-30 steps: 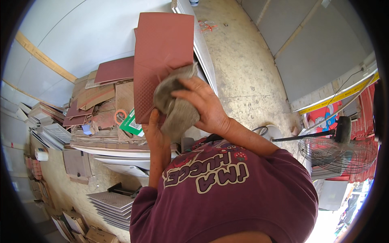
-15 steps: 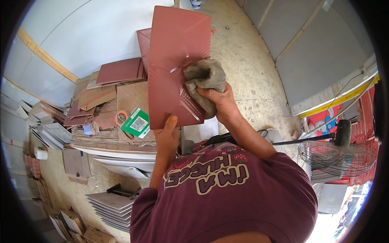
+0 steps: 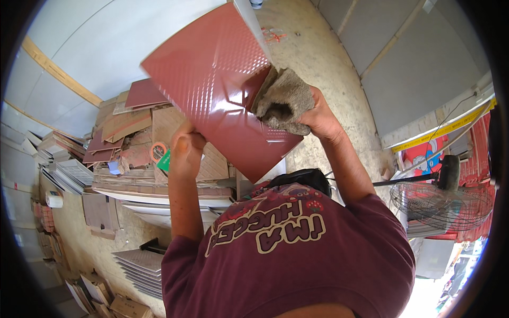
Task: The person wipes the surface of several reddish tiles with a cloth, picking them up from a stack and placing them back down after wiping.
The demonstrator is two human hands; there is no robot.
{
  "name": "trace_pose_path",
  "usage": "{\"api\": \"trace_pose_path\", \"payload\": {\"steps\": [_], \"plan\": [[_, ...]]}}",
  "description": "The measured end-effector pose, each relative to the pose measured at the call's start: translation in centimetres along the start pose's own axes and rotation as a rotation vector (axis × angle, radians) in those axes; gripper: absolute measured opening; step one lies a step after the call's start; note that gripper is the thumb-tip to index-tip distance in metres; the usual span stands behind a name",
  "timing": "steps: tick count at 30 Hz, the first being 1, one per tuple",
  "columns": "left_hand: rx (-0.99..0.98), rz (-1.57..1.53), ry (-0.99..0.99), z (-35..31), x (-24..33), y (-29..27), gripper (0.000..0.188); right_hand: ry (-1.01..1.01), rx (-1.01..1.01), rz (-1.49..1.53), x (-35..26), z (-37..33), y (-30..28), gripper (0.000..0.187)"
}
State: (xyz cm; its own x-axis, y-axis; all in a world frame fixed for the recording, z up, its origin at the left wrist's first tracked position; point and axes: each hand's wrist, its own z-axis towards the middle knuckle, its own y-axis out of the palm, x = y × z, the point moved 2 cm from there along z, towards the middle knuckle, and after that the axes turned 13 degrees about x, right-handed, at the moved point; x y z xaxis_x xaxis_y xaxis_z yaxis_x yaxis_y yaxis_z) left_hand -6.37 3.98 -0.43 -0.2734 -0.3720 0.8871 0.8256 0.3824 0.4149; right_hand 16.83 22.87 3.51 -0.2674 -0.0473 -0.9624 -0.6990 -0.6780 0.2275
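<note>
A glossy dark-red tile (image 3: pixel 207 69) with an embossed pattern is held up in front of me, slanting from upper left to lower right. My left hand (image 3: pixel 188 146) grips its lower left edge, the fingertips partly hidden behind it. At the opposite edge, my right hand (image 3: pixel 319 117) is closed on a bunched grey-brown rag (image 3: pixel 286 100), which lies against the tile's face and edge. A hollow fold shows in the rag. Behind my left hand, a green card (image 3: pixel 164 160) is mostly covered.
Cardboard and more red tiles (image 3: pixel 143 94) are piled on a stack at left, with a roll of orange tape (image 3: pixel 158 152) on it. Grey tiles (image 3: pixel 139 270) stand stacked at lower left. A black fan (image 3: pixel 442 201) stands at right, and a grey wall (image 3: pixel 419 58) rises beyond.
The tile has turned counterclockwise, its top swinging left. My left hand has shifted left and up along its edge, covering most of the green card. My right hand and rag moved slightly right.
</note>
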Motion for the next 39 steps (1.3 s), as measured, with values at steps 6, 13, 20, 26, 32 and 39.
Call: {"api": "trace_pose_path", "payload": {"steps": [6,13,20,26,32,39], "plan": [[0.149,0.027,-0.083,-0.7,-0.2,-0.3,0.061,0.029,-0.173,-0.318,-1.2,1.0,-0.2,0.076],[0.278,0.101,-0.054,-2.7,-0.1,1.0,0.049,-0.031,-0.200,-0.461,-1.5,1.6,0.5,0.078],[0.396,0.030,-0.032,-3.4,-1.8,1.8,0.044,-0.502,0.075,-0.701,-1.3,0.8,4.0,0.064],[0.310,0.020,0.044,-4.1,-4.3,2.6,0.048,-0.898,0.054,-0.881,-1.5,0.3,8.2,0.070],[0.449,0.484,0.107,-4.3,-7.3,1.5,0.059,-0.952,-0.178,-0.825,-1.4,-0.1,11.5,0.077],[0.423,0.398,0.201,-4.8,-7.0,2.1,0.054,-0.923,-0.243,-0.790,-1.3,-1.0,12.4,0.072]]}}
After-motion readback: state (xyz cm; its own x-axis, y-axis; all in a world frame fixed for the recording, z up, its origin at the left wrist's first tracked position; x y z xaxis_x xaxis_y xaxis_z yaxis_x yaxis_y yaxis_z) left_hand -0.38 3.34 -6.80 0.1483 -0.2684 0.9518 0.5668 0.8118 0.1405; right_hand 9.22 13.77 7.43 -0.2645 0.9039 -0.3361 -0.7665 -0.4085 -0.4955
